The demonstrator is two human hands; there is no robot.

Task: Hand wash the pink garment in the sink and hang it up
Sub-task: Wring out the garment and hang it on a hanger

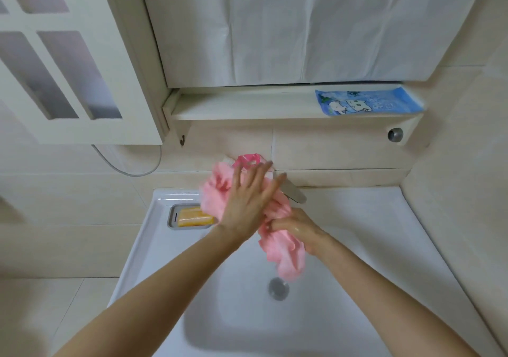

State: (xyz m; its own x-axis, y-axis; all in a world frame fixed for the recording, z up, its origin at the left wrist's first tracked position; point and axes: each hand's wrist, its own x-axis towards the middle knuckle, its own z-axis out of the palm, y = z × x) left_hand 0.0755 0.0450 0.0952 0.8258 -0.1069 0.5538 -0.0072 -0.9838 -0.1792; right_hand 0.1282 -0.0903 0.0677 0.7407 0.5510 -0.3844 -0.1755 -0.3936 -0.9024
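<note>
The pink garment is bunched up and held above the white sink, its lower end hanging over the drain. My left hand lies over its upper part with the fingers spread and nearly straight, pressing on the cloth. My right hand grips the garment's middle, fingers curled round the fabric. The metal tap sticks out just behind both hands and is partly hidden by them.
A grey soap dish with a yellow soap bar sits at the sink's back left. A pink packet stands by the wall behind the garment. On the shelf above lies a blue pouch. A small hook hangs under the shelf's left end.
</note>
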